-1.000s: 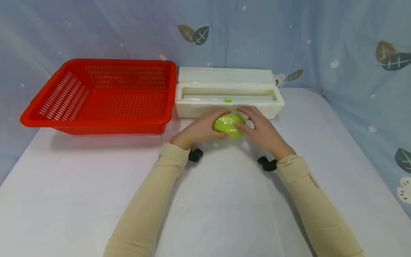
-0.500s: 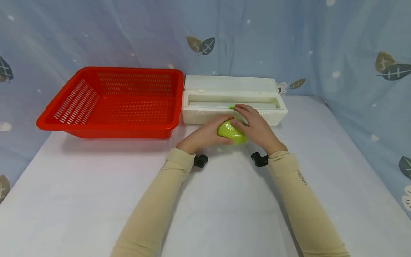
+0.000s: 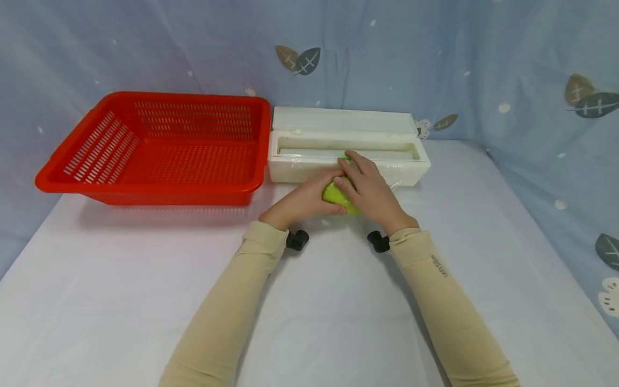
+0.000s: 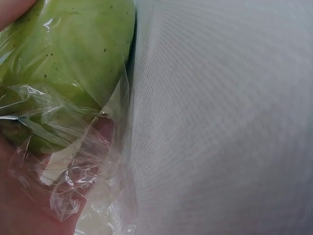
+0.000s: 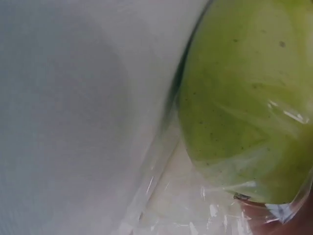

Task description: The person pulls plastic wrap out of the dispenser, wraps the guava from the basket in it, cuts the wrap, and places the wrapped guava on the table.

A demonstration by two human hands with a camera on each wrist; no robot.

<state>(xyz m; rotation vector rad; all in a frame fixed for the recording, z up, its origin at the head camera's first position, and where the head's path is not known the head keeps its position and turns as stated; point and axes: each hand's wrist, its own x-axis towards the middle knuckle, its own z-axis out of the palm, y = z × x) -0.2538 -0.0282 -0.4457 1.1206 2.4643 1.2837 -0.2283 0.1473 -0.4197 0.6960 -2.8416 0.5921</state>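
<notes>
A green fruit [image 3: 333,194], speckled with small dark dots, sits just in front of the white box [image 3: 302,171], on its near side. Clear film [image 4: 68,178] covers it, smooth and shiny over the skin and bunched into wrinkles at one end. Whether the fruit rests on the table or is lifted a little cannot be told.

The left hand [image 3: 304,202] grips the fruit from the side, thumb and fingers curled round it, in front of the white box. The right hand [image 3: 371,192] lies over the fruit from the opposite side, its fingers stretched across the top and pointing toward the white box; the two hands meet over the fruit.

The lid [image 3: 343,121] of the white box stands open along its back. To the left of the box, just beside it, stands a red basket [image 3: 164,188] with slotted sides. A white cloth [image 3: 329,322] spreads beneath the box and in front of it, and a blue curtain [image 3: 387,32] printed with leaves hangs behind.
</notes>
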